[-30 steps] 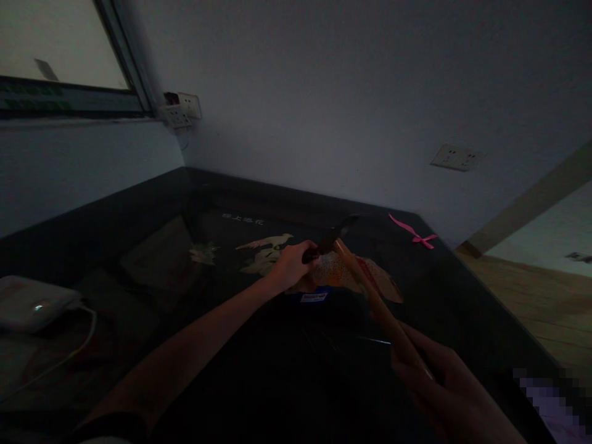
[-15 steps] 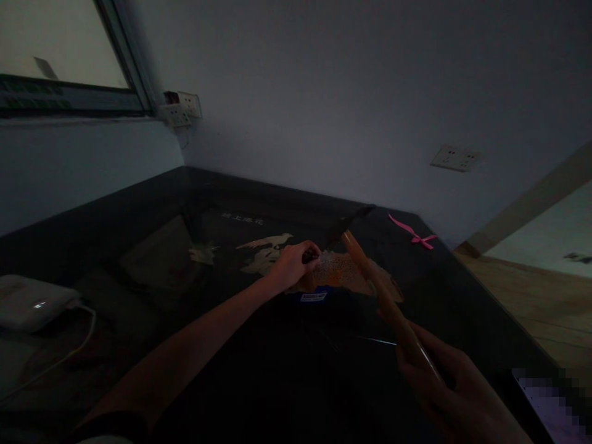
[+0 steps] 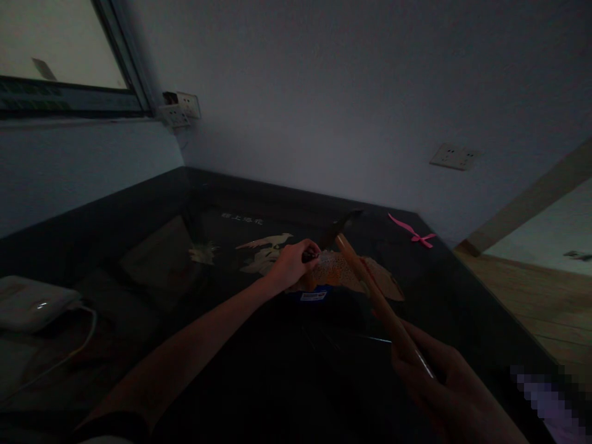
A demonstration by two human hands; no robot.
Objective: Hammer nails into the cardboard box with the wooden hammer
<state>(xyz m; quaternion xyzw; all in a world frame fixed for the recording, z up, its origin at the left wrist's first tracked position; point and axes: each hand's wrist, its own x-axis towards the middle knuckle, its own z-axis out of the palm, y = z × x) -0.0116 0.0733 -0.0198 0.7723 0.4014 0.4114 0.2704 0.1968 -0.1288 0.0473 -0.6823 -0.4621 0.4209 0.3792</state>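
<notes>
My right hand [image 3: 448,376] is wrapped round the long wooden handle of a hammer [image 3: 382,302]. The hammer's dark, narrow head lies just beyond my left hand, close to its fingertips. My left hand [image 3: 295,266] is closed in a pinch on a small dark object [image 3: 309,254], which its fingers mostly hide. Under and beside that hand is a brown flat piece [image 3: 340,271] dotted with small holes or spots, orange in its middle. A blue label with a white barcode [image 3: 314,295] shows along its near edge. Dim light blurs finer detail.
The dark glossy table [image 3: 259,382] bears a printed bird picture [image 3: 266,250]. A pink ribbon [image 3: 416,237] lies at the back right, a white device [image 3: 34,302] with a cable at the left. Wall sockets [image 3: 454,156] are behind. Something pixelated [image 3: 546,394] is at the lower right.
The hammer has swung slightly down and left, bringing its head closer to my left hand. My right hand has shifted a little left with it; my left hand stays in place.
</notes>
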